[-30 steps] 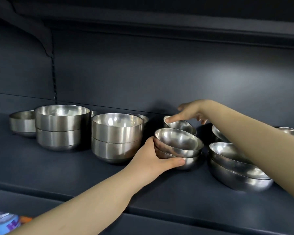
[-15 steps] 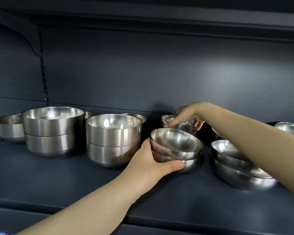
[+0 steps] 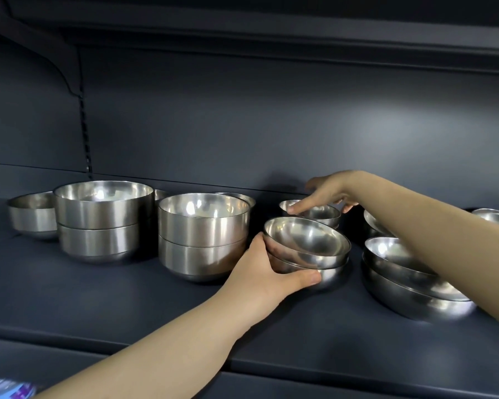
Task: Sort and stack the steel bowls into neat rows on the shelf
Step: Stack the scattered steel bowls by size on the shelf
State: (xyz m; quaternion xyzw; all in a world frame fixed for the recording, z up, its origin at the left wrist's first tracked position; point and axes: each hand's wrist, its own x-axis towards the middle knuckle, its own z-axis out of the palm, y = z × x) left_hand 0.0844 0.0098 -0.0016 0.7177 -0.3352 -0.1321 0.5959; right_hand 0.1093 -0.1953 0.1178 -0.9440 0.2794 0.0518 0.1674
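At the middle of the shelf (image 3: 127,306), my left hand (image 3: 265,269) holds the near bowl pair (image 3: 308,243), fingers (image 3: 303,278) wrapped round it. Directly behind sits the small far stack (image 3: 323,216); my right hand (image 3: 329,190) arches over it, grip unclear.

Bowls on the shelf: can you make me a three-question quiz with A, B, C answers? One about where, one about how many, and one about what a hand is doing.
1. Where is the small stack?
A. between the tall stack and the wide stack
B. on the floor
C. on the top shelf

2. How many bowls are in that tall stack?
A. one
B. two
C. five

3. What is the left hand doing?
A. hanging free
B. pointing up
C. gripping the small stack

Answers:
1 A, a stack stands on each side of it.
2 B, one seam divides two bowls.
3 C, the thumb and fingers wrap its side.
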